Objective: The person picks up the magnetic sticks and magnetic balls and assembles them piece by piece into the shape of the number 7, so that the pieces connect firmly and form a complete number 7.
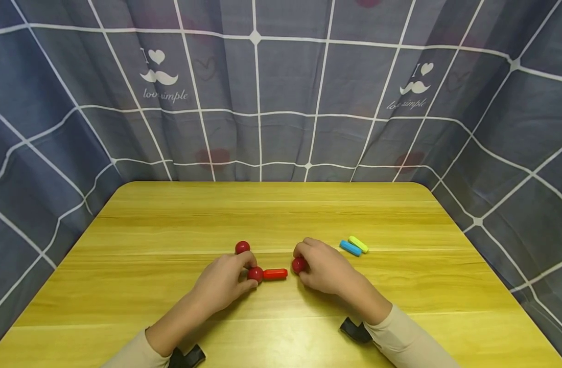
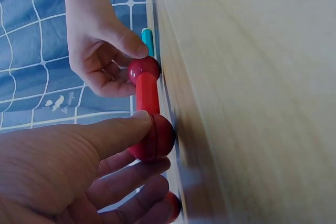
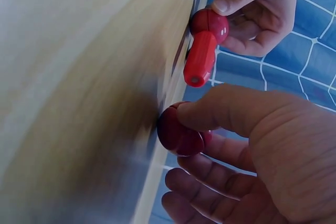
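My left hand (image 1: 218, 282) pinches a dark red ball (image 1: 255, 275) between thumb and fingers, low over the table. From that ball a bright red faceted rod (image 1: 275, 274) sticks out to the right; its free end shows a small round mark in the right wrist view. A second red ball (image 1: 298, 265) is in my right hand (image 1: 326, 267), gripped by thumb and fingertips, with a small gap between it and the rod's end. Just beyond my left fingers lies a third red ball (image 1: 242, 247), also partly seen behind the fingertips in the left wrist view.
To the right of my right hand, a blue rod (image 1: 350, 248) and a yellow-green rod (image 1: 358, 244) lie side by side on the yellow wood-grain table (image 1: 281, 214). A grey curtain with white grid lines (image 1: 281, 138) hangs behind the table and along both sides.
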Demonstrator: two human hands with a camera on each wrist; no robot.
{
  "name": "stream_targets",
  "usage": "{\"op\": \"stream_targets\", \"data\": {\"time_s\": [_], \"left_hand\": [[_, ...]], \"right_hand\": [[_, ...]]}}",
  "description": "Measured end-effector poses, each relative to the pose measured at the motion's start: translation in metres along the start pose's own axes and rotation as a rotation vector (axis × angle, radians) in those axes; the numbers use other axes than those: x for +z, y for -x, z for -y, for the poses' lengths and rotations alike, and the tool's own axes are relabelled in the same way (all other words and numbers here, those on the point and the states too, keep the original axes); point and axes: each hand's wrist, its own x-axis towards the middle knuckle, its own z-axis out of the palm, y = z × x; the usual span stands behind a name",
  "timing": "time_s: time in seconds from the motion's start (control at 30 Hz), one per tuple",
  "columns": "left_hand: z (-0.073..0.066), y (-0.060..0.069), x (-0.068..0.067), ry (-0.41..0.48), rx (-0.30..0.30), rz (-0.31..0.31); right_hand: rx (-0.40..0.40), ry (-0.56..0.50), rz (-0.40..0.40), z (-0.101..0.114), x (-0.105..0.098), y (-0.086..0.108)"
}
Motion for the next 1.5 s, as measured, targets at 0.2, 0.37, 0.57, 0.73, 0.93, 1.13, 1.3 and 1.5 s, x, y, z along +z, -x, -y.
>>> {"op": "stream_targets", "data": {"time_s": [0.2, 0.37, 0.57, 0.73, 0.93, 1.13, 1.3, 1.5], "left_hand": [[0.001, 0.000, 0.000, 0.004, -0.004, 0.001], [0.001, -0.001, 0.000, -0.007, -0.002, -0.002], [-0.001, -0.002, 0.001, -0.002, -0.006, -0.001], [-0.001, -0.002, 0.001, -0.007, -0.006, -0.002], [-0.002, -0.003, 0.002, -0.015, 0.012, -0.009], [-0.004, -0.005, 0.002, -0.006, 0.013, 0.000], [-0.004, -0.007, 0.003, -0.004, 0.017, -0.003], [-0.003, -0.011, 0.003, -0.028, 0.015, 0.002]], "right_hand": [[-0.016, 0.007, 0.018, 0.003, -0.003, 0.004], [-0.038, 0.004, 0.031, 0.005, -0.003, 0.006], [-0.050, 0.003, 0.019, 0.006, -0.002, 0.006], [-0.053, 0.006, 0.015, 0.006, -0.001, 0.007], [-0.046, 0.008, 0.018, 0.006, -0.003, 0.007], [-0.038, 0.003, 0.022, 0.006, -0.004, 0.008], [-0.031, -0.002, 0.022, 0.004, -0.004, 0.007], [-0.030, -0.002, 0.013, 0.002, -0.003, 0.007]]}}
